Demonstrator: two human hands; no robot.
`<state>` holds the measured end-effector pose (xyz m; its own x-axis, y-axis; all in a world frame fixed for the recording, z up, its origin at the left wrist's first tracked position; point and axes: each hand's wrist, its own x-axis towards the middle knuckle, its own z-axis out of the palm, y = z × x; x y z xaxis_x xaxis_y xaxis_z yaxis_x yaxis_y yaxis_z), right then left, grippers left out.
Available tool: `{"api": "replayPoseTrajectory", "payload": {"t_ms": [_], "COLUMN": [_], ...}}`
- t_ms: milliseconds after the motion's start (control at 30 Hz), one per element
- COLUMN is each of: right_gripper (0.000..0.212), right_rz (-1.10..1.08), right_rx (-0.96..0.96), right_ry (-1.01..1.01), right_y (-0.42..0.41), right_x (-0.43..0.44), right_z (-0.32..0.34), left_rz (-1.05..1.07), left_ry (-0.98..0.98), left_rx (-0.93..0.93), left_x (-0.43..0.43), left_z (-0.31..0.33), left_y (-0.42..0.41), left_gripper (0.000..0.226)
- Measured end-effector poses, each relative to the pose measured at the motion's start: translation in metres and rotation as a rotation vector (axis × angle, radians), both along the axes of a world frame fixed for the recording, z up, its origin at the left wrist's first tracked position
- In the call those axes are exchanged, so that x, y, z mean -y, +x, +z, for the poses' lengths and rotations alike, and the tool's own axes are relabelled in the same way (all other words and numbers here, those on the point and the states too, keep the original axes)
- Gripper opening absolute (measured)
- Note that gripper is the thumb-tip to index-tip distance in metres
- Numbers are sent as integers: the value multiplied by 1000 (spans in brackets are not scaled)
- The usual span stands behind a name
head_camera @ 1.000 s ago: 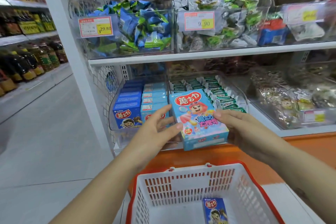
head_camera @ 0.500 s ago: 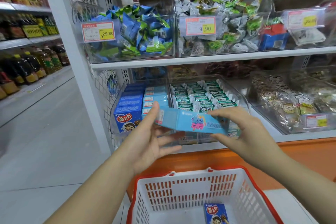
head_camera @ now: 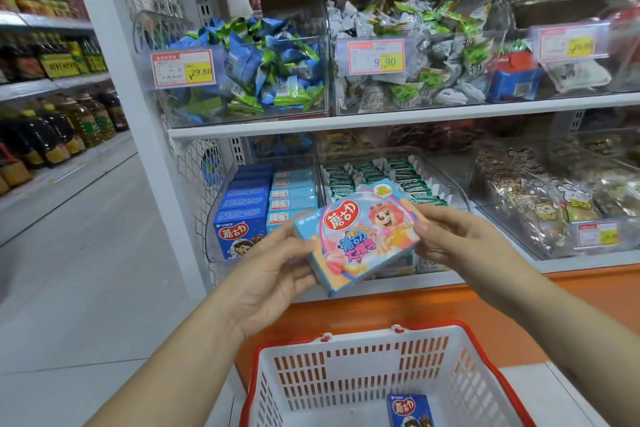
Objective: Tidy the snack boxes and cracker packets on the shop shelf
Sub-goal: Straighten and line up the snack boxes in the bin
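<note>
A light-blue and pink snack box (head_camera: 360, 236) with a cartoon face is held tilted in front of the lower shelf. My left hand (head_camera: 273, 274) grips its left edge with the thumb on top. My right hand (head_camera: 460, 246) holds its right edge. Behind it a clear bin (head_camera: 214, 218) holds rows of dark-blue boxes (head_camera: 242, 215) and light-blue boxes (head_camera: 291, 194). The neighbouring bin carries green cracker packets (head_camera: 381, 177). One dark-blue box (head_camera: 410, 409) lies in the white basket (head_camera: 346, 374) with a red rim below.
The upper shelf (head_camera: 398, 118) has bins of blue and green sweets (head_camera: 263, 69) and grey-green packets (head_camera: 433, 55) with price tags. Bagged snacks (head_camera: 554, 198) fill the lower right. An aisle floor (head_camera: 69, 270) and bottles of oil (head_camera: 52, 132) lie to the left.
The box was edge-on and level half a second ago; both hands have turned it so its printed face shows again, tilted, and brought it slightly nearer me.
</note>
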<state>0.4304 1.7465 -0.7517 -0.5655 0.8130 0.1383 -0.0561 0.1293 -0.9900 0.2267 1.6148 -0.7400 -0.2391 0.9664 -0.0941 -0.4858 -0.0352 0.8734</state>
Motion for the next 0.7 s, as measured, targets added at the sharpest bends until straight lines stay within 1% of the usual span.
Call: {"api": "replayPoseTrajectory", "payload": {"t_ms": [100, 167, 233, 333, 400, 433, 467, 500, 533, 567, 633, 700], "right_gripper": [44, 42, 47, 49, 47, 45, 44, 43, 44, 44, 44, 39], "right_rz": [13, 14, 25, 59, 35, -7, -58, -96, -114, -111, -82, -8], "right_rx": [-33, -35, -26, 10, 52, 92, 141, 186, 217, 222, 189, 111], "right_ry": [-10, -11, -24, -50, 36, 128, 226, 319, 380, 398, 373, 273], "right_y": [2, 2, 3, 5, 7, 7, 7, 7, 6, 5, 5, 5], "right_x": [0, -1, -3, -3, -1, 0, 2, 4, 7, 8, 10, 9], "right_z": [0, -1, -2, 1, 5, 7, 9, 12, 14, 16, 16, 13], "left_rz": [20, 42, 64, 118, 153, 163, 168, 166, 154, 134, 107, 128], "left_ry": [14, -2, -33, -73, -68, -65, -62, -55, -53, -50, -41, -34], "left_rx": [4, -19, -98, -299, -464, -530, -558, -512, -415, -290, -84, 9], "left_x": [-1, -1, 0, 1, 1, 1, 1, 1, 1, 1, 0, -1], "left_z": [-2, -2, -2, -2, -2, -4, -5, -6, -7, -7, -4, -2], "left_y": [-2, -2, -1, -2, -6, -8, -10, -11, -12, -12, -10, -11], "left_gripper": [44, 38, 30, 19, 23, 29, 36, 41, 43, 42, 37, 35]}}
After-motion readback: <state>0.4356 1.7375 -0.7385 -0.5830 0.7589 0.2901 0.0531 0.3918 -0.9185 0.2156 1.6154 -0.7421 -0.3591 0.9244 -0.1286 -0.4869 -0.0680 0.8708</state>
